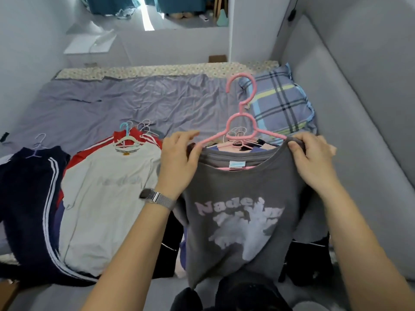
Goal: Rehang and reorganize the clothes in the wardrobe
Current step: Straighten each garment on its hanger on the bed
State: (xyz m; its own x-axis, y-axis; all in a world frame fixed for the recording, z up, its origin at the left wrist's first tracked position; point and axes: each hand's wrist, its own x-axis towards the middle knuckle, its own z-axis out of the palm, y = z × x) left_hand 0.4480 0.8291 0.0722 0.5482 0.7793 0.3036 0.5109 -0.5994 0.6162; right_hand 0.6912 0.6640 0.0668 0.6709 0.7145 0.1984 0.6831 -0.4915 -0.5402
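The person stands at the edge of the bed (94, 102), both arms reaching out over a heap of clothes. The left hand (179, 158) has its fingers curled round the left shoulder of a grey T-shirt (242, 212), pinching cloth and the arm of a pink hanger (241, 122) together; a metal-mesh watch (157, 197) sits on that wrist. The right hand (311, 159) grips the shirt's other shoulder the same way, thumb pressed on the fabric over the hanger's right arm. The shirt hangs from the hanger in front of the person, held up above the bed, its pale lilac print facing the viewer and its hem falling toward the floor. The hanger's hook stands upright against a plaid pillow (280, 104) at the head of the bed. Behind the shirt's neckline lie more hangers on a pile of dark clothes. To the left a white T-shirt (105, 198) lies flat on its own pale hanger, overlapping a red garment (116, 136), and further left lies a navy striped jacket (29, 198).
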